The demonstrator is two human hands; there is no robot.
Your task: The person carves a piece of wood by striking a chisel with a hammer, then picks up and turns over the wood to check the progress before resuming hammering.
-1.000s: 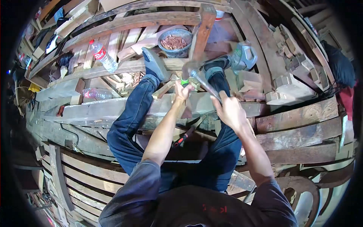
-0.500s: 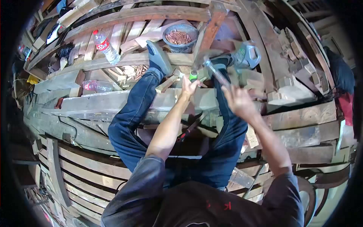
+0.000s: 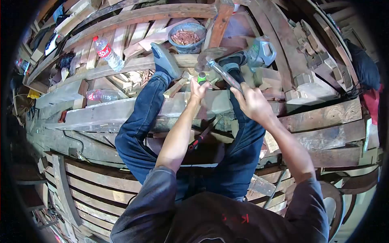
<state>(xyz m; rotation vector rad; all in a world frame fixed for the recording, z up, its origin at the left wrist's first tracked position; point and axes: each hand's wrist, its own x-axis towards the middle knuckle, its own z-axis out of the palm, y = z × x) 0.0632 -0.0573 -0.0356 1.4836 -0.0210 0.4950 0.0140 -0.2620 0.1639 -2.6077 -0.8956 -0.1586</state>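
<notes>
Both hands are working over a green-handled chisel (image 3: 201, 77) that stands roughly upright on the pale timber beam (image 3: 121, 111) lying across the person's lap. The left hand (image 3: 198, 91) is wrapping its fingers around the chisel just under the green top, steadying it. The right hand (image 3: 253, 103) is gripping the handle of a hammer (image 3: 221, 73) in a closed fist, and the blurred metal head (image 3: 208, 56) is sitting just above and slightly behind the chisel's top.

Compared with half a second ago, the hammer head is closer to the chisel and the right hand is lower and nearer the left; a second ago the head was at much the same height as now. That reads as repeated blows, with this moment at or near contact, so the chiselling is judged to be mid-way rather than finishing.

Just beyond the chisel, small wood offcuts (image 3: 176, 87) are lying beside the person's two shoes (image 3: 164, 60). Further beyond it, a grey bucket of reddish pegs (image 3: 187, 37) is sitting among the planks. To the right of the chisel a grey-green plastic jug (image 3: 263, 52) is standing. Well to the chisel's left, one water bottle with a red label (image 3: 107, 52) is lying on slats, and a second bottle (image 3: 101, 95) is lying nearer the beam. Below the chisel, between the knees, a red-and-black handled tool (image 3: 198, 139) is resting on the boards.
</notes>
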